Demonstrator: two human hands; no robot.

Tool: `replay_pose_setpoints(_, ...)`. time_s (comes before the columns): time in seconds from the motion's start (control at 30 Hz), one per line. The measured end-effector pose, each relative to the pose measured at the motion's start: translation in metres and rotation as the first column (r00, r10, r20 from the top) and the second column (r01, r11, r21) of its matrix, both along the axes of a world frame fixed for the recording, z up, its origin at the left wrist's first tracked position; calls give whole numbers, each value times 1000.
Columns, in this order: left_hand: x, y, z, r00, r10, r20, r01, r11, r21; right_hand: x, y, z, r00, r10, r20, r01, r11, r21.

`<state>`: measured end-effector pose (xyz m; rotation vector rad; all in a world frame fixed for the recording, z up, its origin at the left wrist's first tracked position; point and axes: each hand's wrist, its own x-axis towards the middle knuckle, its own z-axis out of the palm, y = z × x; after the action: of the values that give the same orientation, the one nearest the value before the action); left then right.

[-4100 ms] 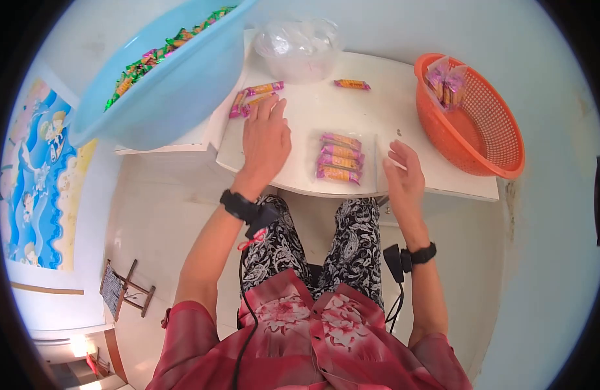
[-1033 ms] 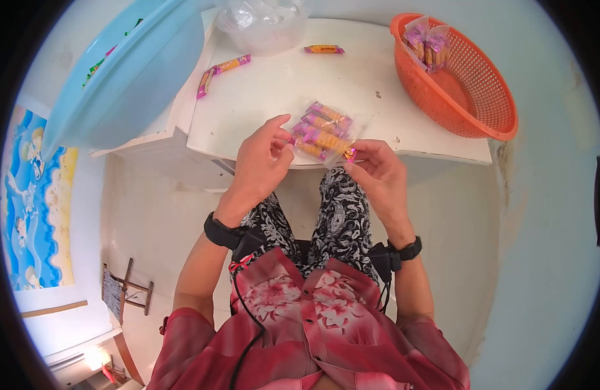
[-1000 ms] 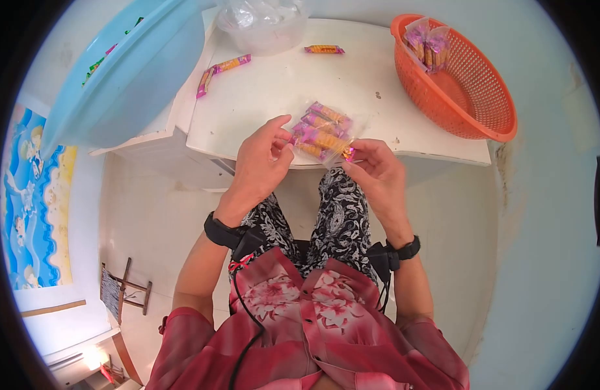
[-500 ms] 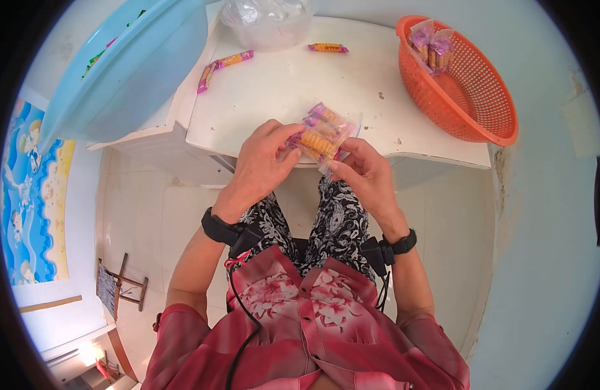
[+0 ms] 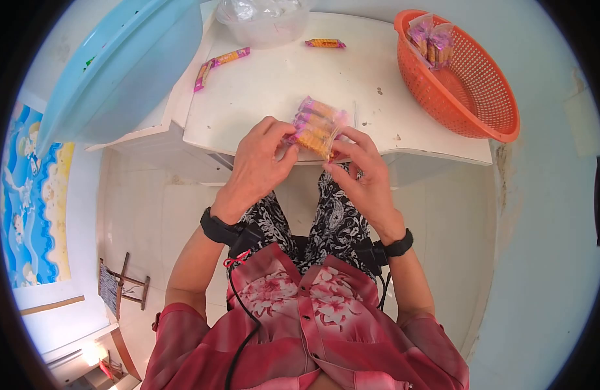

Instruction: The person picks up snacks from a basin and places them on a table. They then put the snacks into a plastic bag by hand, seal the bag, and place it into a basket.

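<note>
A clear plastic bag (image 5: 319,123) holds several small snack packets in purple and yellow wrappers, lying side by side. It is held over the front edge of the white table. My left hand (image 5: 264,156) grips the bag's left side, thumb below and fingers above. At the right end, my right hand (image 5: 365,170) has its thumb and fingers closed around the bag's edge; part of the contact is hidden. Farther back on the table lie loose snack packets: one alone (image 5: 325,43), and two near the left edge, a slanted one (image 5: 230,56) and an upright one (image 5: 202,76).
An orange plastic basket (image 5: 472,120) stands at the right, with filled clear bags (image 5: 431,44) inside. At the left is a large light-blue basin (image 5: 137,71). A translucent tub (image 5: 264,29) with clear plastic bags sits at the back of the white table (image 5: 248,97).
The bag has turned slightly and its packets now show more evenly side by side. My right hand's fingers have shifted along its right edge. The left hand keeps its hold.
</note>
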<state>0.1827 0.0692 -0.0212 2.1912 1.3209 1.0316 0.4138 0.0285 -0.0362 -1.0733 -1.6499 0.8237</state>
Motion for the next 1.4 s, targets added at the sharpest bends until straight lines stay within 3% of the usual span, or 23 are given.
replay_pose_setpoints(0.13, -5, 2, -1, 1000, 3, -12, -3, 1000, -11, -2, 7, -8, 998, 19, 65, -24, 997, 79)
replay_pose_setpoints(0.23, -16, 4, 12, 997, 0, 73, 5, 998, -69, 0, 4, 1, 992, -40, 119, 31, 996, 81)
replay_pose_setpoints(0.43, -47, 66, 26, 930, 316, -189, -281, 941, 188, 12, -4, 7, 991, -109, 83, 98, 987, 126)
replay_pose_setpoints(0.57, -72, 134, 7, 827, 431, -360, -230, 846, 481, 21, -20, 13, 978, -200, 64, 183, 962, 204)
replay_pose_setpoints(0.77, -77, 192, 5, 686, 359, -632, -343, 927, 154, 41, -37, 14, 974, -226, 21, 215, 947, 238)
replay_pose_setpoints(0.87, -70, 194, 8, 670, 401, -625, -397, 905, 155, 44, -41, 16, 968, -251, 21, 238, 940, 243)
replay_pose_setpoints(1.17, -77, 177, 4, 663, 428, -614, -309, 904, 297, 32, -35, 23, 975, -221, -2, 214, 942, 258)
replay_pose_setpoints(1.2, -74, 165, 8, 738, 401, -542, -268, 912, 311, 30, -34, 27, 974, -225, -3, 218, 942, 254)
replay_pose_setpoints(1.27, -64, 127, 32, 866, 321, -384, -188, 920, 345, 27, -31, 28, 973, -217, -77, 229, 951, 209)
replay_pose_setpoints(1.33, -42, 81, 64, 954, 104, -280, -24, 961, 274, 25, -29, 29, 970, -181, -159, 204, 969, 140)
replay_pose_setpoints(1.4, -22, 44, 81, 940, -98, -328, 198, 937, 289, 18, -30, 41, 945, -117, -306, 120, 993, -10)
